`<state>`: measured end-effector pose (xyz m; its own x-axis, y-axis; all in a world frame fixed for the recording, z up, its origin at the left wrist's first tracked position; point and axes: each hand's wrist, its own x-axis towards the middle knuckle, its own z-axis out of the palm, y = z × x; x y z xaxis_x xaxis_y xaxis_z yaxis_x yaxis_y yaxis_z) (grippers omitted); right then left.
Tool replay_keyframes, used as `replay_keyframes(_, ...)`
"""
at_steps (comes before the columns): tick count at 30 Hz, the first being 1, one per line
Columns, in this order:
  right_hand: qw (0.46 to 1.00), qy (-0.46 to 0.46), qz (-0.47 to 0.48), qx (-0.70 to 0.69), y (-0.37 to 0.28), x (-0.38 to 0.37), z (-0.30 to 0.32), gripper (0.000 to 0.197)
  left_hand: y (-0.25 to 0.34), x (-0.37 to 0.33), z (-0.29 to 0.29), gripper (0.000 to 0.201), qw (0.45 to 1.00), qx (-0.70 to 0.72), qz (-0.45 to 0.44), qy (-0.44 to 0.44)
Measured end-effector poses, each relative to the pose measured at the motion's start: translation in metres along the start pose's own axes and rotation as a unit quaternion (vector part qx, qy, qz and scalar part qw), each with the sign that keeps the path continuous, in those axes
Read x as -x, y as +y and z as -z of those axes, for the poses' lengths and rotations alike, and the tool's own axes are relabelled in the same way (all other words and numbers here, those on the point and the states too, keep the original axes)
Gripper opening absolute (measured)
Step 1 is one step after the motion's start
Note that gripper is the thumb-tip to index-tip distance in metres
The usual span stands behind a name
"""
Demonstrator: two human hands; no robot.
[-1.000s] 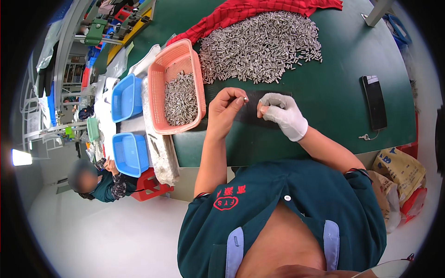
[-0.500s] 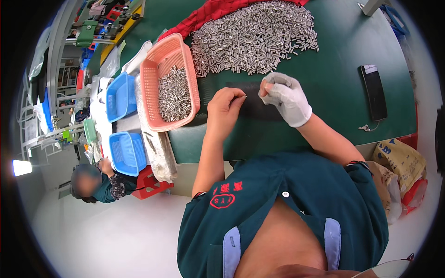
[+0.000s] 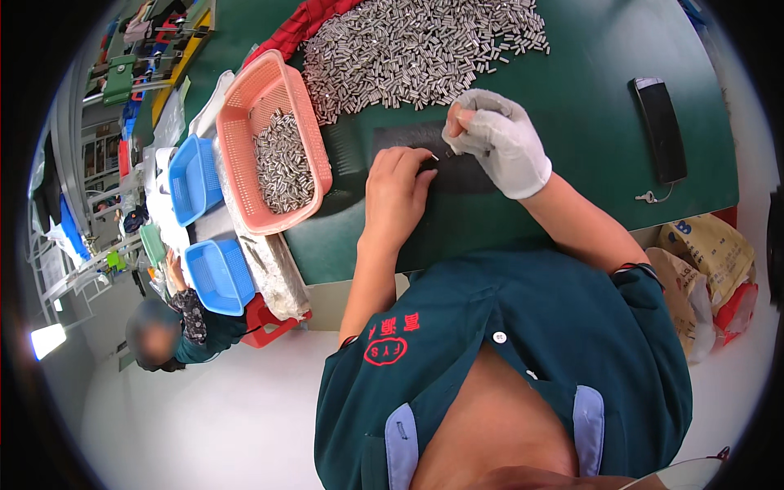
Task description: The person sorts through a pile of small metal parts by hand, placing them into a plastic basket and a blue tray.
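So, your bare left hand [image 3: 394,194] at a small metal piece [image 3: 434,158], grip unclear, your gloved right hand [image 3: 502,149], fingers curled, contents hidden, silver cylinders [image 3: 420,57] heaped beyond on the green worktop [image 3: 592,122].

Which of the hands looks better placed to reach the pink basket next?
Probably the left hand: it is nearer the pink basket, though not touching it. The gloved right hand is farther across, closer to the pile of metal pieces.
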<state>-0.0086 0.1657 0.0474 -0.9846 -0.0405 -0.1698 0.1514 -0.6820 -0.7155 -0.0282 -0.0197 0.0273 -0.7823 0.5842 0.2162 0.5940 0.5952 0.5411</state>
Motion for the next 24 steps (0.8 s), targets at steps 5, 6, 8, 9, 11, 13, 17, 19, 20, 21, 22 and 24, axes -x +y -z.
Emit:
replay_keyframes(5, 0.999, 0.011, 0.018, -0.025, 0.004, -0.003, 0.001, 0.016, -0.002, -0.004, -0.006, 0.02, 0.999, -0.012, -0.031, 0.03)
replay_keyframes(6, 0.999, 0.012, 0.017, -0.025, 0.004, -0.003, 0.001, 0.016, -0.003, -0.004, -0.007, 0.018, 0.999, -0.019, -0.034, 0.037)
replay_keyframes(8, 0.999, 0.029, 0.022, -0.029, 0.005, -0.005, 0.001, 0.016, -0.005, -0.004, -0.009, 0.016, 0.998, -0.021, -0.035, 0.043)
replay_keyframes(9, 0.999, 0.031, 0.022, -0.029, 0.005, -0.005, 0.001, 0.016, -0.006, -0.004, -0.009, 0.014, 0.998, -0.024, -0.036, 0.049)
replay_keyframes(11, 0.998, 0.032, 0.012, -0.044, 0.005, -0.006, 0.001, 0.017, -0.005, -0.003, -0.011, 0.013, 0.998, -0.022, -0.028, 0.051)
replay_keyframes(13, 0.997, 0.011, 0.017, -0.074, 0.01, -0.009, 0.009, 0.015, -0.002, -0.001, -0.013, 0.012, 0.998, -0.019, -0.02, 0.052)
replay_keyframes(17, 0.991, -0.025, 0.021, -0.126, 0.014, -0.012, 0.013, 0.014, 0.002, 0.003, -0.017, 0.013, 0.997, -0.017, -0.015, 0.069)
replay_keyframes(19, 0.992, -0.018, 0.019, -0.122, 0.013, -0.011, 0.01, 0.014, 0.002, 0.004, -0.018, 0.013, 0.997, -0.014, -0.012, 0.074)
replay_keyframes(20, 0.993, -0.013, 0.018, -0.117, 0.012, -0.011, 0.009, 0.014, 0.002, 0.004, -0.018, 0.013, 0.997, -0.013, -0.012, 0.076)
replay_keyframes(21, 0.993, -0.012, 0.018, -0.117, 0.013, -0.011, 0.01, 0.014, 0.001, 0.004, -0.019, 0.013, 0.997, -0.012, -0.012, 0.079)
replay_keyframes(22, 0.993, -0.016, 0.018, -0.119, 0.014, -0.012, 0.011, 0.015, 0.002, 0.004, -0.019, 0.013, 0.997, -0.011, -0.012, 0.079)
replay_keyframes(24, 0.992, -0.02, 0.018, -0.121, 0.016, -0.013, 0.012, 0.015, 0.002, 0.004, -0.018, 0.013, 0.997, -0.009, -0.01, 0.079)
